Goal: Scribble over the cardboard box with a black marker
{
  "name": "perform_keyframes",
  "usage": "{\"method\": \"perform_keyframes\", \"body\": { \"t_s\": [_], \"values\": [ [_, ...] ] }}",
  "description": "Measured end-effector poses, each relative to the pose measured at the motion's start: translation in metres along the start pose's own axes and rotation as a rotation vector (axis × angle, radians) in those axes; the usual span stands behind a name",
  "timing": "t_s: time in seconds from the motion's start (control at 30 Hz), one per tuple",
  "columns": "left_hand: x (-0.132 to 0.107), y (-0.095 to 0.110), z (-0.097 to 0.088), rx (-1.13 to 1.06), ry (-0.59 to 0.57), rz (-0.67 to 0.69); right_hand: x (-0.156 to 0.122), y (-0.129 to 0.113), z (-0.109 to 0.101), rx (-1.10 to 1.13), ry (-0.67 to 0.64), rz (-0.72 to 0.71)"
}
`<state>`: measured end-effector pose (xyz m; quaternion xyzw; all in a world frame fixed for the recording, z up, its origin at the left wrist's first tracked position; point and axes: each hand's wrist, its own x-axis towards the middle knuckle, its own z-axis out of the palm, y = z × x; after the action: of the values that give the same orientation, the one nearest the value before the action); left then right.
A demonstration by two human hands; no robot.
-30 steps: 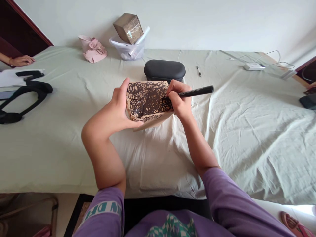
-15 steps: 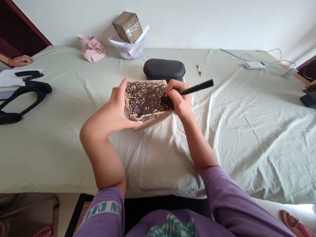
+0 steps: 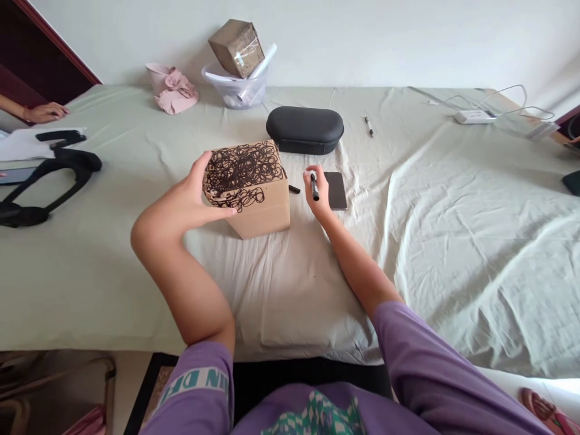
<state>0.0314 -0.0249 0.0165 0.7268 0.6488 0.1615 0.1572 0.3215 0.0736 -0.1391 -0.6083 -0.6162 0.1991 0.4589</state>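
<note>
A brown cardboard box (image 3: pixel 267 211) stands on the cloth, its top covered in looping black scribbles that run over onto the front side. My left hand (image 3: pixel 194 193) grips the box's left end, thumb on the front side and fingers at the back edge. Right of the box, my right hand (image 3: pixel 318 192) is closed round a black marker (image 3: pixel 315 187), held apart from the cardboard. Between box and hand lies a small black marker cap (image 3: pixel 294 189). Just beyond my right hand rests a dark flat phone-like rectangle (image 3: pixel 336 191).
Behind the box sits a black hard case (image 3: pixel 304 130). A pen (image 3: pixel 368 126), a clear plastic bowl (image 3: pixel 240 93) bearing another box (image 3: pixel 238 48), a pink hat (image 3: pixel 176 93) and a white power strip (image 3: pixel 475 116) lie farther back. Another person's hand (image 3: pixel 45 113) rests near black headgear (image 3: pixel 48 181) at left.
My right hand has lifted the marker off the scribbled top and moved down beside the box. The box has shifted left with my left hand, uncovering the cap and the dark rectangle.
</note>
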Motion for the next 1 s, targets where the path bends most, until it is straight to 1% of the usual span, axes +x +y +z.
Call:
{"method": "perform_keyframes", "body": {
  "t_s": [0.1,0.2,0.3,0.37,0.43,0.5,0.57,0.6,0.63,0.67,0.7,0.77,0.83,0.93,1.0],
  "values": [
    [0.005,-0.003,-0.003,-0.039,-0.060,-0.076,-0.002,0.017,0.009,-0.129,-0.134,0.009],
    [0.008,-0.004,-0.004,-0.057,-0.082,-0.068,-0.001,0.022,0.014,-0.256,-0.219,0.018],
    [0.007,-0.002,-0.004,-0.082,-0.086,-0.056,-0.001,0.020,0.017,-0.324,-0.258,0.041],
    [0.005,0.001,-0.004,-0.082,-0.068,-0.038,-0.002,0.016,0.015,-0.311,-0.256,0.042],
    [0.002,0.005,-0.005,-0.073,-0.040,-0.015,-0.001,0.008,0.008,-0.272,-0.229,0.023],
    [0.000,0.010,-0.006,-0.050,0.002,0.009,0.004,-0.004,-0.003,-0.168,-0.154,-0.013],
    [-0.003,0.017,-0.008,-0.021,0.072,0.054,0.008,-0.023,-0.017,0.090,-0.059,-0.080],
    [-0.005,0.021,-0.008,-0.009,0.124,0.097,0.009,-0.034,-0.024,0.267,-0.013,-0.123],
    [-0.007,0.026,-0.009,-0.001,0.186,0.151,0.009,-0.047,-0.032,0.445,0.005,-0.163],
    [-0.008,0.031,-0.009,-0.001,0.258,0.211,0.006,-0.059,-0.039,0.588,0.002,-0.201],
    [-0.010,0.037,-0.008,-0.011,0.336,0.276,0.002,-0.072,-0.046,0.683,-0.003,-0.227],
    [-0.014,0.049,-0.005,-0.068,0.476,0.399,-0.011,-0.096,-0.058,0.745,-0.067,-0.267],
    [-0.018,0.062,0.002,-0.177,0.568,0.507,-0.027,-0.117,-0.069,0.715,-0.102,-0.318],
    [-0.024,0.080,0.012,-0.295,0.629,0.599,-0.047,-0.138,-0.079,0.582,-0.151,-0.395],
    [-0.027,0.087,0.017,-0.282,0.659,0.605,-0.053,-0.143,-0.080,0.552,-0.197,-0.379]
  ]
}}
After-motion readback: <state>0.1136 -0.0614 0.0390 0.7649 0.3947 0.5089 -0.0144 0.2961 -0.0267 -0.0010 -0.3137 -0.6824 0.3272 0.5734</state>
